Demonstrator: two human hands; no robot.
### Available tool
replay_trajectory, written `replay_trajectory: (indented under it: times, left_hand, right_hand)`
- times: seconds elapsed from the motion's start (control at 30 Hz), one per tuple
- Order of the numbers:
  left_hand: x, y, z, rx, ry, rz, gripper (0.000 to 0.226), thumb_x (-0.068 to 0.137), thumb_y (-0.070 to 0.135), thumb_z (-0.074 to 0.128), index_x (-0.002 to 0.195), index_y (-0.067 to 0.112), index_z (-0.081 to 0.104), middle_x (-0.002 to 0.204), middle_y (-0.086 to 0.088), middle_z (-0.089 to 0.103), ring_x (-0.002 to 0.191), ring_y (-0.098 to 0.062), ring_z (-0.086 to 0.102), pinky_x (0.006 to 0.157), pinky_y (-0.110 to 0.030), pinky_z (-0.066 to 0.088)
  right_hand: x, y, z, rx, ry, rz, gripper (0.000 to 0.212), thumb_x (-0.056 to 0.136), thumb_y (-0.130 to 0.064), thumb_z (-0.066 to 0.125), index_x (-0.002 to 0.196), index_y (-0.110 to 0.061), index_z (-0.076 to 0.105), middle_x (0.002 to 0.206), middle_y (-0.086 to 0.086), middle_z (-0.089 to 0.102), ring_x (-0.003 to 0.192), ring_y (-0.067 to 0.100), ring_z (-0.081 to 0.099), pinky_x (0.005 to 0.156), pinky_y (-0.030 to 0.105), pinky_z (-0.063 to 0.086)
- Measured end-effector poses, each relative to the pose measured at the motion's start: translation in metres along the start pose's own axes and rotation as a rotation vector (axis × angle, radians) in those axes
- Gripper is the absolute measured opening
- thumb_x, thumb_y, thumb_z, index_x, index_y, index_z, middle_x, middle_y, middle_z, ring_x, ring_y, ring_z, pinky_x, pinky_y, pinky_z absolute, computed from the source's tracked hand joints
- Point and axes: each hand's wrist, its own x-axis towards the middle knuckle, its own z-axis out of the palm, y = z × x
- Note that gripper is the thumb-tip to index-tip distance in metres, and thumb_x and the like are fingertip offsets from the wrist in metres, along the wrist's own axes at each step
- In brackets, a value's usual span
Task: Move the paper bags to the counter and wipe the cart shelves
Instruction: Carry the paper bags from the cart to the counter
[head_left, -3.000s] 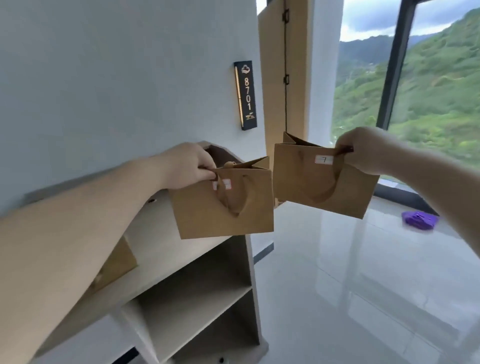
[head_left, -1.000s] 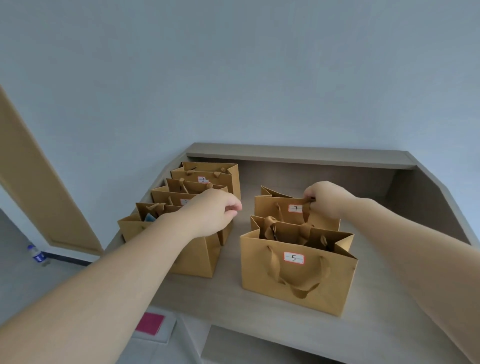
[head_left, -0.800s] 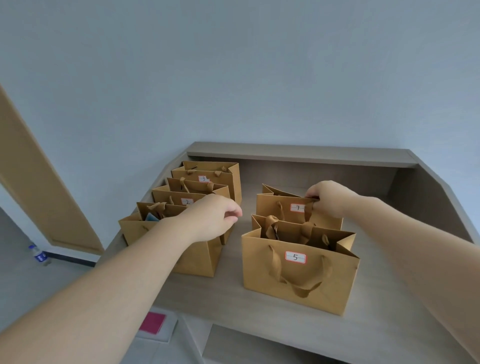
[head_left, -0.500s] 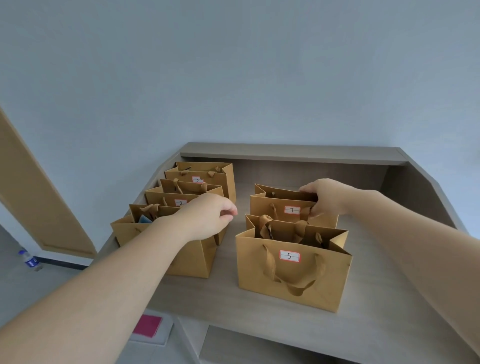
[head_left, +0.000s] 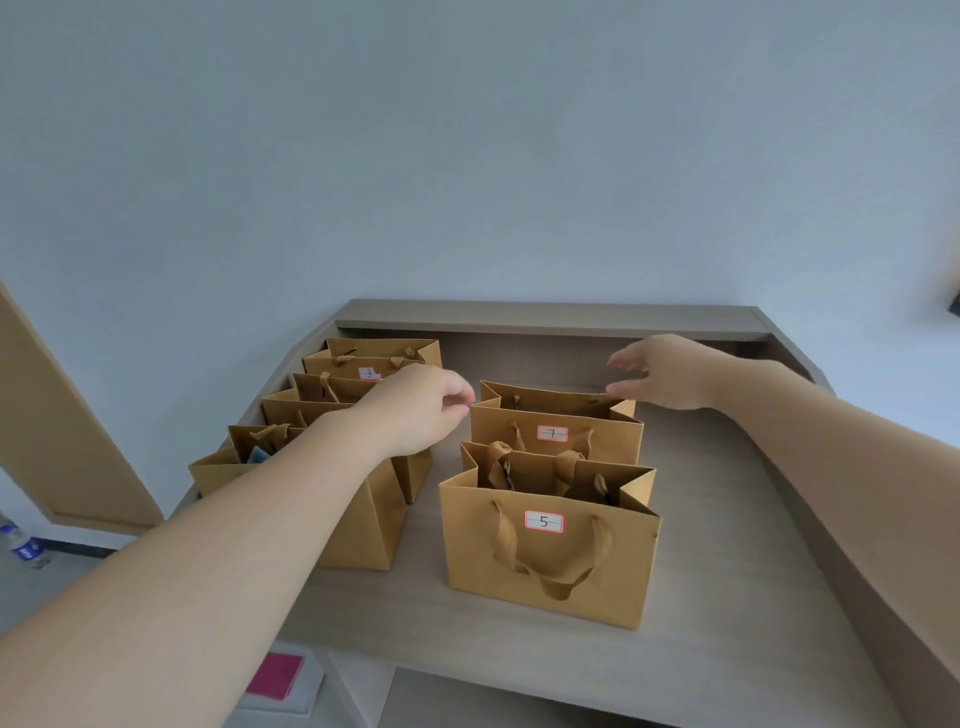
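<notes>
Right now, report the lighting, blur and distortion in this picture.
Head view: soft, even light, no glare; faint shadows under the bag marked 5 on the counter. Labels read sharply; slight blur on the right hand. Wide-angle stretch swells the forearms near the edges; the left hand looks crisp.

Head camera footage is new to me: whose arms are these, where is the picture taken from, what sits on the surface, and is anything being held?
There is no machine here. A person wears a wide-angle camera on the head, looking forward and down, so the two bare arms are that person's own. In front is a grey counter against a pale wall. On it stand brown paper bags with handles: a row on the left, one labelled 3, and two on the right, labelled 7 and 5. The right hand hovers open just above bag 7's far rim, holding nothing. The left hand is over the left row with fingers curled; whether it grips anything cannot be seen.
</notes>
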Motion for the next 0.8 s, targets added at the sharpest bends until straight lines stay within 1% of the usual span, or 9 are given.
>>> replay_trajectory:
  times: [0.07, 0.13, 0.23, 0.33, 0.43, 0.53, 0.67, 0.73, 0.8]
  left_hand:
    - [0.007, 0.01, 0.001, 0.0, 0.035, 0.012, 0.03, 0.097, 0.027, 0.048, 0.126, 0.027, 0.057, 0.13, 0.004, 0.058, 0.116, -0.013, 0.054, 0.087, -0.019, 0.041]
    - [0.016, 0.022, 0.003, 0.004, 0.053, 0.028, 0.034, 0.096, 0.03, 0.049, 0.129, 0.027, 0.054, 0.133, 0.004, 0.056, 0.119, -0.014, 0.053, 0.089, -0.021, 0.043]
    - [0.029, 0.04, 0.006, 0.0, 0.066, 0.067, 0.037, 0.095, 0.034, 0.049, 0.132, 0.028, 0.05, 0.138, 0.005, 0.052, 0.124, -0.016, 0.05, 0.096, -0.029, 0.045]
    - [0.042, 0.053, 0.01, 0.016, 0.076, 0.144, 0.038, 0.095, 0.037, 0.048, 0.133, 0.03, 0.049, 0.14, 0.006, 0.049, 0.127, -0.016, 0.047, 0.099, -0.032, 0.043]
    - [0.058, 0.063, 0.011, 0.019, 0.058, 0.244, 0.039, 0.095, 0.038, 0.048, 0.134, 0.03, 0.048, 0.141, 0.007, 0.048, 0.128, -0.016, 0.047, 0.099, -0.031, 0.043]
    - [0.069, 0.07, 0.012, -0.011, 0.047, 0.361, 0.04, 0.095, 0.038, 0.048, 0.134, 0.027, 0.047, 0.14, 0.005, 0.049, 0.127, -0.017, 0.048, 0.098, -0.031, 0.044]
    - [0.074, 0.081, 0.015, -0.046, 0.009, 0.54, 0.042, 0.095, 0.04, 0.048, 0.134, 0.026, 0.047, 0.139, 0.003, 0.051, 0.125, -0.018, 0.05, 0.097, -0.035, 0.047]
    - [0.07, 0.09, 0.016, -0.071, -0.007, 0.647, 0.042, 0.094, 0.042, 0.048, 0.134, 0.027, 0.048, 0.137, 0.003, 0.052, 0.123, -0.019, 0.051, 0.097, -0.036, 0.049]
    - [0.063, 0.105, 0.016, -0.087, -0.028, 0.758, 0.042, 0.094, 0.041, 0.048, 0.134, 0.027, 0.047, 0.137, 0.004, 0.053, 0.123, -0.019, 0.051, 0.097, -0.036, 0.049]
  right_hand:
    - [-0.008, 0.004, -0.005, -0.066, 0.065, 0.038, 0.056, 0.093, -0.048, 0.05, 0.141, -0.022, 0.042, 0.142, 0.0, 0.048, 0.13, 0.024, 0.046, 0.107, 0.038, 0.037]
    - [-0.017, 0.009, -0.011, -0.095, 0.082, 0.062, 0.057, 0.093, -0.053, 0.045, 0.142, -0.024, 0.04, 0.143, 0.0, 0.048, 0.13, 0.025, 0.045, 0.107, 0.039, 0.037]
    - [-0.034, 0.016, -0.021, -0.12, 0.087, 0.101, 0.058, 0.093, -0.053, 0.044, 0.143, -0.025, 0.039, 0.143, 0.001, 0.047, 0.13, 0.026, 0.045, 0.106, 0.038, 0.037]
    - [-0.051, 0.026, -0.027, -0.119, 0.126, 0.188, 0.059, 0.092, -0.055, 0.045, 0.143, -0.026, 0.039, 0.143, 0.001, 0.048, 0.13, 0.027, 0.045, 0.105, 0.037, 0.037]
    - [-0.069, 0.037, -0.03, -0.125, 0.169, 0.293, 0.061, 0.09, -0.059, 0.044, 0.143, -0.029, 0.038, 0.141, 0.002, 0.049, 0.127, 0.026, 0.047, 0.103, 0.037, 0.039]
    - [-0.093, 0.037, -0.031, -0.148, 0.205, 0.411, 0.061, 0.091, -0.058, 0.043, 0.144, -0.029, 0.037, 0.141, 0.002, 0.048, 0.127, 0.026, 0.046, 0.101, 0.038, 0.039]
    - [-0.14, 0.019, -0.026, -0.148, 0.269, 0.583, 0.059, 0.092, -0.057, 0.043, 0.14, -0.023, 0.041, 0.133, 0.003, 0.055, 0.119, 0.025, 0.051, 0.094, 0.037, 0.042]
    - [-0.17, 0.002, -0.021, -0.125, 0.304, 0.678, 0.059, 0.092, -0.054, 0.044, 0.143, -0.025, 0.037, 0.131, 0.001, 0.057, 0.12, 0.024, 0.051, 0.089, 0.033, 0.042]
    - [-0.204, -0.014, -0.014, -0.127, 0.332, 0.77, 0.061, 0.092, -0.055, 0.045, 0.145, -0.027, 0.035, 0.133, 0.001, 0.055, 0.122, 0.024, 0.049, 0.091, 0.034, 0.042]
